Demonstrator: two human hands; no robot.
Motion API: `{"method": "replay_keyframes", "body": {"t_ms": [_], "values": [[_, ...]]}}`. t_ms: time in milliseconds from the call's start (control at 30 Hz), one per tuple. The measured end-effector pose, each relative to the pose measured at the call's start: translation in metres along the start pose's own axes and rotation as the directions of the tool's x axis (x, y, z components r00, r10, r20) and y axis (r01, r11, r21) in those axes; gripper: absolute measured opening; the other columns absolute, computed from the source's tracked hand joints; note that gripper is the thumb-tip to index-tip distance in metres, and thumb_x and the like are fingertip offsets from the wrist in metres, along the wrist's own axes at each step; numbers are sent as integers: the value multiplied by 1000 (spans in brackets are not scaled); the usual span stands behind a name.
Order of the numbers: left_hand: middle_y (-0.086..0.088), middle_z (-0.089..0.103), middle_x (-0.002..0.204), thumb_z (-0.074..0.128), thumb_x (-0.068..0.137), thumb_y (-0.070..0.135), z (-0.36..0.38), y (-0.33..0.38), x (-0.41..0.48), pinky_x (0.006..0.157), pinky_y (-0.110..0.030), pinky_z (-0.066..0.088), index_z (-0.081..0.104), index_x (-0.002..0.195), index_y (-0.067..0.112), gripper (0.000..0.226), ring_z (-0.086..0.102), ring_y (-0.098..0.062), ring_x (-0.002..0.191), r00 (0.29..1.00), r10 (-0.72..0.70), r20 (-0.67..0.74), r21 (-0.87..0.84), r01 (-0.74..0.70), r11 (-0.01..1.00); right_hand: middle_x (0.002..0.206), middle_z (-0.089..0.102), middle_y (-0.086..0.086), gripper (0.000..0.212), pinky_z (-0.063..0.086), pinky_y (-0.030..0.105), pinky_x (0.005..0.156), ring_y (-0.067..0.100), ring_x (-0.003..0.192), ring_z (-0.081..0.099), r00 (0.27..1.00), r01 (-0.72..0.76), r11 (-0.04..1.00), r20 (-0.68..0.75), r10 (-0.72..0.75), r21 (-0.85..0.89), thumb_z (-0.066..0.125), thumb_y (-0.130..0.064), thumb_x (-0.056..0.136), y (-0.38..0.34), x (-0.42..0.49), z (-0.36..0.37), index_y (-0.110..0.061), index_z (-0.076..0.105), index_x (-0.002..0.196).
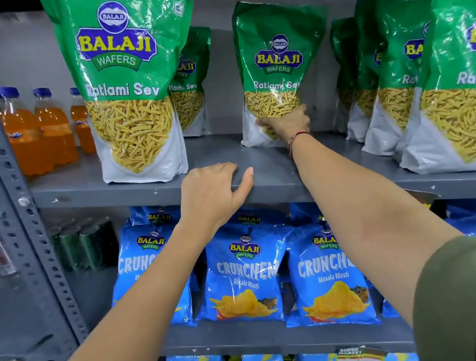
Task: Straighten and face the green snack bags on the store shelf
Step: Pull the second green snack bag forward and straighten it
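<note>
Ok, our right hand [285, 123] grips bottom of middle green bag [277, 57], set back on shelf [274, 173]. Left hand [213, 195] empty, fingers resting on shelf edge.

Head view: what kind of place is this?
Most likely a grocery shop aisle: a grey metal shelf faced with identical green bags, blue chip bags below, orange bottles alongside, and a "Super Market" tag.

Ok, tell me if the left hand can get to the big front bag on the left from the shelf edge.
Probably yes. The left hand rests on the shelf edge just right of the front bag, with only bare shelf between them. The right hand is busy on the middle bag.
</note>
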State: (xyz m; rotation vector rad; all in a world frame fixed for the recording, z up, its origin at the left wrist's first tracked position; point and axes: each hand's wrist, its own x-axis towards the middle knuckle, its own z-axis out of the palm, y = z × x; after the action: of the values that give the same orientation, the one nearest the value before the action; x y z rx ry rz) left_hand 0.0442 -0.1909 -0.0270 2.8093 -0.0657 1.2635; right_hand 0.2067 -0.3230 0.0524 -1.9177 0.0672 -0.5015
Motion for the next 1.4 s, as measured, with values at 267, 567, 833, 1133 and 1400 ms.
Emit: {"method": "replay_keyframes", "body": {"t_ms": [267, 567, 833, 1133, 1400], "values": [[-6, 71, 79, 13, 84, 68, -7, -1, -5, 60, -39, 45, 66, 89, 12, 78, 64, -28, 73, 998, 68, -1, 1, -68, 998, 136, 45, 18, 104, 43, 39, 100, 35, 124, 48, 999, 39, 999, 17, -39, -11, 87, -42, 56, -2, -37, -26, -4, 31, 134], [-6, 64, 65, 25, 77, 79, -11, 0, -6, 51, -30, 27, 58, 72, 13, 75, 61, -29, 62, 993, 118, -29, 4, -118, 993, 131, 53, 12, 103, 45, 38, 98, 30, 121, 52, 991, 131, 991, 21, -131, -11, 87, -51, 51, 3, -90, -60, -7, 37, 131], [-9, 64, 70, 32, 72, 82, -13, -1, -6, 50, -30, 32, 60, 76, 10, 78, 62, -30, 66, 992, 127, -3, 9, -127, 992, 126, 58, 5, 102, 47, 39, 99, 23, 116, 56, 982, 180, 983, 57, -181, 17, 86, -56, 46, 5, -125, -85, -12, 44, 128], [-9, 67, 74, 33, 69, 85, -15, -2, -4, 56, -37, 44, 61, 79, 10, 80, 63, -31, 69, 995, 94, 46, 2, -94, 996, 127, 57, 5, 104, 48, 42, 99, 23, 117, 55, 975, 191, 980, 108, -196, 56, 87, -54, 48, 7, -145, -105, -14, 41, 132], [-8, 69, 82, 36, 69, 83, -14, -2, -4, 62, -39, 48, 64, 86, 12, 78, 65, -30, 75, 994, 80, 70, 12, -81, 997, 148, 29, 8, 117, 23, 23, 112, 11, 135, 27, 893, 448, 890, -81, -442, 86, 83, -50, 61, 13, -167, -108, -13, 16, 149]]}}
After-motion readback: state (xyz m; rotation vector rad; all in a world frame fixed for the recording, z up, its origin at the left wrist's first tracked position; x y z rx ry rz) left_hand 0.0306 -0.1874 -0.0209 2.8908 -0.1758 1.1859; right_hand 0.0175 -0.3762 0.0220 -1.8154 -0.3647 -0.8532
